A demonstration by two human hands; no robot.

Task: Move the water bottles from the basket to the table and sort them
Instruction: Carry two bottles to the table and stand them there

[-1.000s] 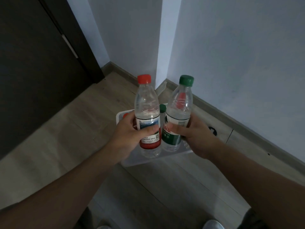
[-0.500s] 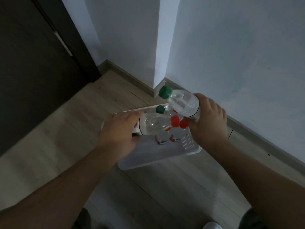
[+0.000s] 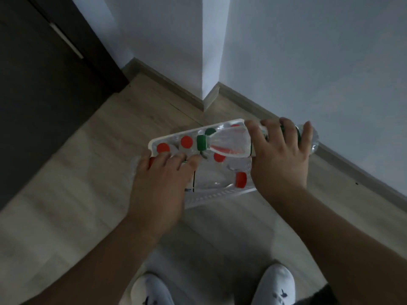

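Wooden floor (image 3: 77, 194) underfoot, dark door (image 3: 44, 95) at far left. We note the left hand (image 3: 158, 183) palm down, fingers curled round a red-capped bottle (image 3: 220, 180) held level over the near side of the white basket (image 3: 154, 144), cap pointing right. The basket sits on the floor; upright bottles (image 3: 186, 142) stand inside, red and green caps showing. The right hand (image 3: 279, 157) grips a green-capped bottle (image 3: 229, 143), level above the basket's far side, cap pointing left. White wall (image 3: 330, 62) at right
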